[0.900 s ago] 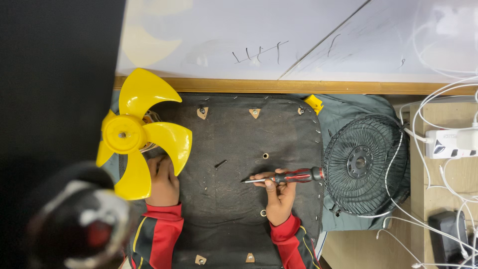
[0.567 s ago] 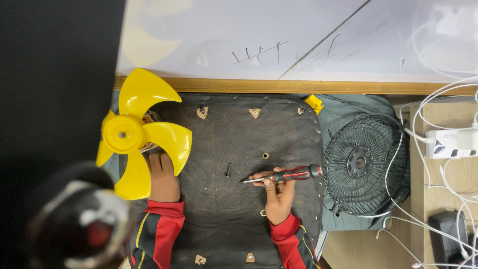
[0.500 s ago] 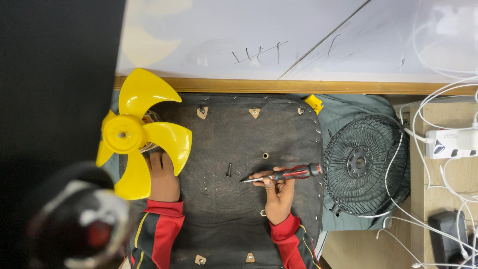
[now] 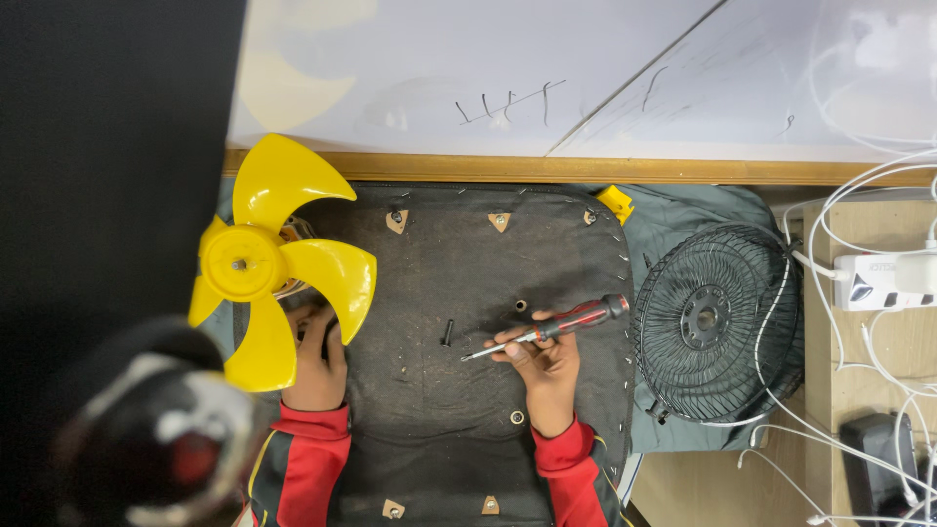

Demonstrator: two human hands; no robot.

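My right hand (image 4: 545,363) grips a screwdriver (image 4: 552,327) with a red and black handle, its metal tip pointing left over the black mat (image 4: 488,283). A small dark screw (image 4: 447,333) lies on the mat just left of that tip. My left hand (image 4: 314,363) rests at the base of a yellow fan blade (image 4: 268,262), partly hidden under one of its lobes; what it grasps I cannot make out. A small ring-shaped part (image 4: 520,305) lies on the mat above the screwdriver.
A black round fan grille (image 4: 717,317) lies on grey cloth at the right. White cables and a power strip (image 4: 878,281) sit on the wooden surface at far right. A white board (image 4: 547,78) borders the mat's far side. A dark blurred object (image 4: 146,429) fills the lower left.
The small dark screw has shifted slightly on the mat and turned more upright. Both hands and the screwdriver stay almost where they were.
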